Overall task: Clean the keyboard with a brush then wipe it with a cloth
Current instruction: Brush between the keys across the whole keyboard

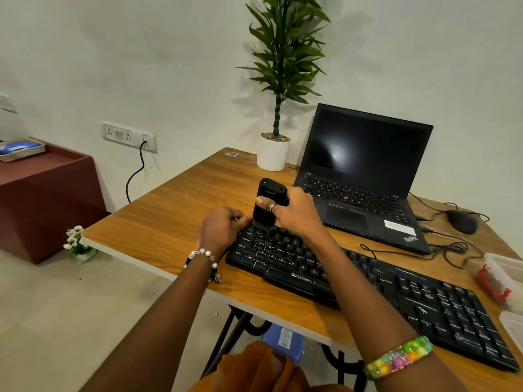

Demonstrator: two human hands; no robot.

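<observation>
A long black keyboard (368, 281) lies slantwise across the wooden table (175, 222). My right hand (294, 213) grips a black block-shaped brush (267, 193), held upright with its bristles down on the keys at the keyboard's far left corner. My left hand (220, 227) grips that same left end of the keyboard, fingers curled over its edge. No cloth is in view.
An open black laptop (365, 176) stands behind the keyboard, a black mouse (461, 220) and tangled cables to its right. A potted plant (273, 151) sits at the table's back. Clear plastic boxes (503, 275) sit at the right edge. A maroon cabinet (48, 193) stands left.
</observation>
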